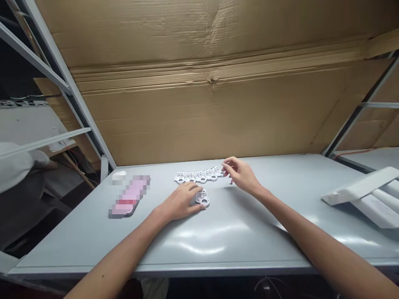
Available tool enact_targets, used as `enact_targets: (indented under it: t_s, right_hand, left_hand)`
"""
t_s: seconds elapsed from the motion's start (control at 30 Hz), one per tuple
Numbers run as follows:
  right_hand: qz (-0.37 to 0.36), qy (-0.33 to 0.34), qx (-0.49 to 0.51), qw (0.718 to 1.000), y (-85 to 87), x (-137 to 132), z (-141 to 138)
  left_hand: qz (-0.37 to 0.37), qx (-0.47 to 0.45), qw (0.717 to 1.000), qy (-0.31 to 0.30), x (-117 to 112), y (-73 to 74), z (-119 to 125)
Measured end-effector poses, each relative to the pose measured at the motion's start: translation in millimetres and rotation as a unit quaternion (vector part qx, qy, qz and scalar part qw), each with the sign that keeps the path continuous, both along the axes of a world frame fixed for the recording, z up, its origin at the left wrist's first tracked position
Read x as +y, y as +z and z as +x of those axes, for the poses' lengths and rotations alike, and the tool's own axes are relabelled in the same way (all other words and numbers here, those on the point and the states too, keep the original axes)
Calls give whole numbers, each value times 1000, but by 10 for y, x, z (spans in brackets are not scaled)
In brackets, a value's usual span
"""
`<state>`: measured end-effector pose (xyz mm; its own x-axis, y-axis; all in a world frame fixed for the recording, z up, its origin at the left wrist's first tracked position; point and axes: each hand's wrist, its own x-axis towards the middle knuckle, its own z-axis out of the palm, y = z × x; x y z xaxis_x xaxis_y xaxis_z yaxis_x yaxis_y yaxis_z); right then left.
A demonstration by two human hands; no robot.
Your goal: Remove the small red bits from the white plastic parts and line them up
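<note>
My left hand (182, 202) rests on the grey table (249, 232), fingers curled against a small white plastic part (203, 197) with round holes, holding it down at its left side. A row of several similar white parts (199, 176) lies just behind it. My right hand (241, 173) hovers at the right end of that row, thumb and fingers pinched together close to the last part; a small red thing (231, 181) shows below the fingers. What the pinch holds is too small to make out.
A pink blurred flat object (129, 197) and a small white lump (119, 175) lie at the left. White long plastic pieces (364, 193) lie at the right edge. A cardboard wall (202, 104) stands behind the table, with metal shelf struts at both sides.
</note>
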<state>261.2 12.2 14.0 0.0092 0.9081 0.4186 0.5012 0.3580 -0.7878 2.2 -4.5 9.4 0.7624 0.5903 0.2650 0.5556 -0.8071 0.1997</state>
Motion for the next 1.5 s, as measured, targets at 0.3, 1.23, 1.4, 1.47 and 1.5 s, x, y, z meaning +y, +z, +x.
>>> enact_targets:
  t_s: [0.3,1.23,1.4,1.47,1.5]
  right_hand:
    - [-146,108,151,972,-86,-42,-128]
    - [-319,170,432,826,70,-179,-199]
    - [-312,187,398,842,158,-239,-227]
    - [-310,193,385,848,182,-248,-238]
    - [-309,196,381,849,187,-250,-240]
  left_hand:
    - [5,7,1000,2,8,-23,0]
    - [35,9,999,12,6,-61,4]
    - [38,0,999,8,14,-71,-3]
    - [37,3,999,8,12,-69,-2]
    - [37,4,999,8,11,-66,-2]
